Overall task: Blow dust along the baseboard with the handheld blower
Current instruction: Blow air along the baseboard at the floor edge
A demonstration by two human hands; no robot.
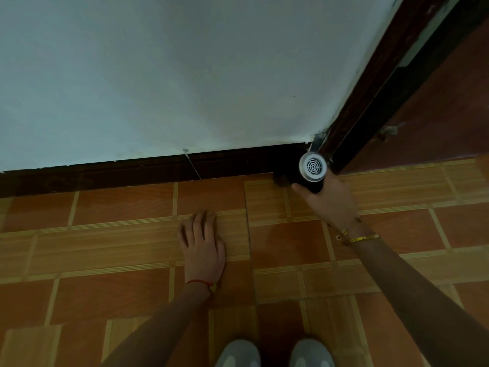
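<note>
A: Where is the handheld blower [312, 169]?

B: Out at about two o'clock from the person's shoes [275, 353], low in the corner where the dark baseboard [132, 174] meets the dark wooden door frame [375, 83]. Its round white rear grille faces the camera, and its black body points down towards the foot of the baseboard; the nozzle end is hidden behind the body.

A: Who holds it?

B: The right hand [329, 198]. Its fingers are curled round the black body from below, thumb lying along the near side at nine o'clock of the grip. Gold bracelets [357, 237] sit on that wrist.

A: And the other hand?

B: The left hand [202, 241] lies flat on the tiled floor [119, 250], fingers straight and slightly spread, pointing to twelve o'clock at the baseboard. It holds nothing. A red string bracelet [201, 283] circles the wrist. It is well apart from the blower, at about eight o'clock of it.

A: What surrounds them?

B: A pale wall [185, 75] rises above the baseboard. A thin strand [193, 166] hangs slanting across the baseboard, at nine o'clock of the blower. A reddish-brown door [444, 115] stands at three o'clock.
</note>
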